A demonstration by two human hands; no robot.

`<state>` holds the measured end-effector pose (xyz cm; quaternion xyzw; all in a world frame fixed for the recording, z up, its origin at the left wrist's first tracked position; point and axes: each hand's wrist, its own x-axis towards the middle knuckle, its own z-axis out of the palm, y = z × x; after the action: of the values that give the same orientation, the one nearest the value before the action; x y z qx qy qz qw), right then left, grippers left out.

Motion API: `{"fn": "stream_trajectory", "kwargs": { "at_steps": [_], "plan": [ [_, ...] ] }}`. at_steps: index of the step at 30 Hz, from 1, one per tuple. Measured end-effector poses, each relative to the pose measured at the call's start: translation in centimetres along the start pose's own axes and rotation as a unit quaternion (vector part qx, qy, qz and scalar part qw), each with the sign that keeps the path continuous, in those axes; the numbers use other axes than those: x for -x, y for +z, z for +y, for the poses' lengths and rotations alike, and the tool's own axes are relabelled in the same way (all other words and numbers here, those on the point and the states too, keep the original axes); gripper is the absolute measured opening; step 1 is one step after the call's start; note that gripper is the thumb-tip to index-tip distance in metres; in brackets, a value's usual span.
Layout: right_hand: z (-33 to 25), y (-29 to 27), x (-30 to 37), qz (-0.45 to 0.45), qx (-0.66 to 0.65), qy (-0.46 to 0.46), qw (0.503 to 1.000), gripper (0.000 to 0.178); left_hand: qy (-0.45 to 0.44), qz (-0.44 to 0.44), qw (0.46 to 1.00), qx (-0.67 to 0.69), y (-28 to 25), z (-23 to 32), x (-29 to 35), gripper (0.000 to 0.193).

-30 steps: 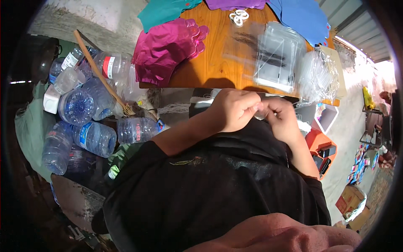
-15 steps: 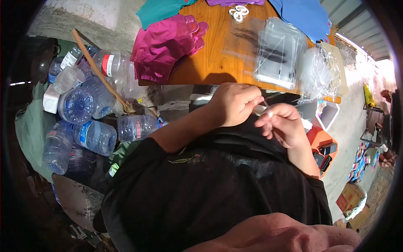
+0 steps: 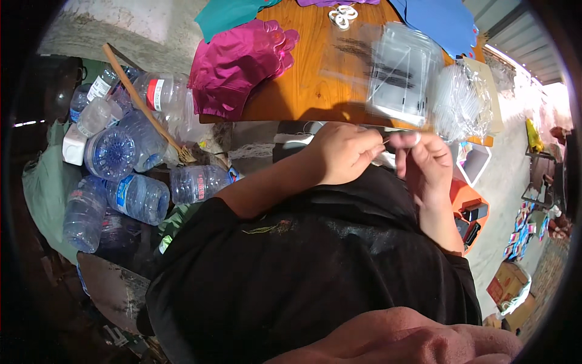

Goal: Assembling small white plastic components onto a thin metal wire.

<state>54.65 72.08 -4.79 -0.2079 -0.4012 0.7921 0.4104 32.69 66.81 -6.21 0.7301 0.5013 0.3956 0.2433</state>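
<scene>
In front of my belly, just short of the table's near edge, my left hand (image 3: 347,153) is closed, thumb pressed against the curled fingers. A very thin, short sliver juts from its fingertips toward the other hand; whether it is a needle or a thread I cannot make out. My right hand (image 3: 428,159) is raised close beside it, thumb and forefinger bent together in a pinch, partly blurred. A small white spot shows at its finger. What the right fingers hold is too small to name.
The wooden table (image 3: 303,91) bears magenta shiny cloth pieces (image 3: 233,73), teal cloth (image 3: 227,17), blue cloth (image 3: 439,27), white cord loops (image 3: 342,17), clear plastic bags (image 3: 403,79) and a crinkled clear bundle (image 3: 462,100). Large plastic bottles (image 3: 136,197) and a wooden stick (image 3: 142,100) lie left; an orange bin (image 3: 470,197) stands right.
My right hand has moved right and slightly up, its fingers now higher beside the left hand. The left hand stays nearly in place, still closed.
</scene>
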Motion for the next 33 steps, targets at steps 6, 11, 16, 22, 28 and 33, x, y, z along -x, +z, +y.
{"fn": "stream_trajectory", "kwargs": {
  "at_steps": [6, 11, 16, 22, 28, 33],
  "plan": [
    [-0.5, -0.5, -0.6, -0.129, 0.581, -0.051, 0.802, 0.018, 0.014, 0.0, 1.0, 0.006, -0.4, 0.7, -0.5, 0.011],
    [0.4, -0.5, 0.3, -0.036, 0.006, 0.016, 0.999, 0.018, 0.01, -0.008, 0.999, -0.029, 0.2, 0.2, 0.0, 0.009],
    [1.1, -1.7, -1.0, -0.02, 0.434, 0.051, 0.899, 0.016, 0.037, -0.034, 0.998, -0.026, -0.8, 1.1, -0.6, 0.01],
    [0.4, -0.9, 0.4, -0.062, -0.02, 0.056, 0.996, 0.021, 0.006, -0.013, 1.0, -0.011, -0.4, 0.0, -0.1, 0.012],
    [1.3, -0.8, -0.7, -0.066, 0.463, 0.022, 0.884, 0.011, 0.016, -0.014, 0.999, -0.031, -0.5, 0.9, -0.3, 0.012],
    [1.2, -0.9, 0.8, -0.07, -0.011, 0.028, 0.997, 0.019, 0.005, -0.013, 1.0, -0.009, 0.1, 0.2, -0.2, 0.013]
  ]
}}
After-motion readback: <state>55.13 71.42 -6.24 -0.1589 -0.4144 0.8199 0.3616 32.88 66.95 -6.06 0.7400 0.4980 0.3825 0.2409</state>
